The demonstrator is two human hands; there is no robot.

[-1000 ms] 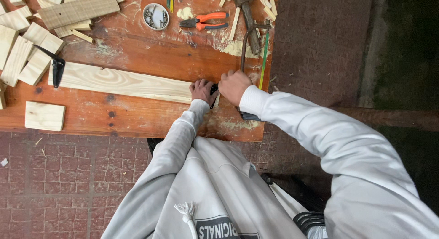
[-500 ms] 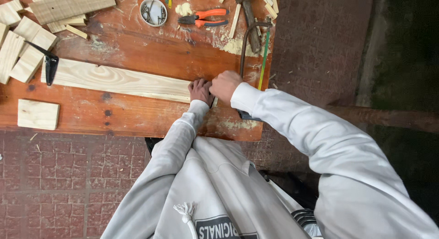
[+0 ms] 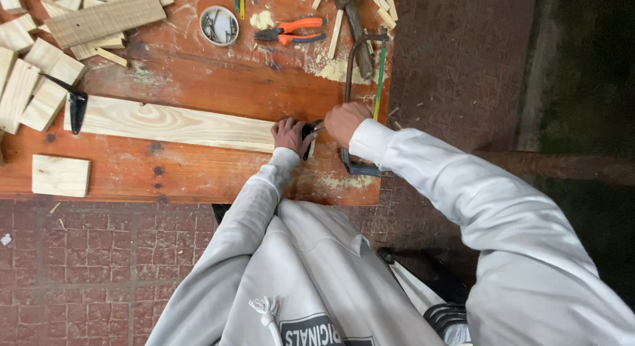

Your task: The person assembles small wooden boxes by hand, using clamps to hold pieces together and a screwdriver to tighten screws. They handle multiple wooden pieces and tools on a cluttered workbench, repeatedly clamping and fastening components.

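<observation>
Your left hand point(image 3: 290, 135) presses fingers-together onto the right end of the long pale plank point(image 3: 173, 124), which lies across the middle of the red workbench point(image 3: 198, 75). Your right hand point(image 3: 344, 121) is curled around what looks like the handle of a hacksaw point(image 3: 360, 88); the grip itself is hidden under your knuckles, and the blade at the plank's end is hard to make out. A black clamp point(image 3: 76, 108) sits at the plank's left end. Farther off lie orange pliers point(image 3: 291, 34), a round tin point(image 3: 219, 25) and wood offcuts point(image 3: 40, 68), some cut off by the picture's left edge.
</observation>
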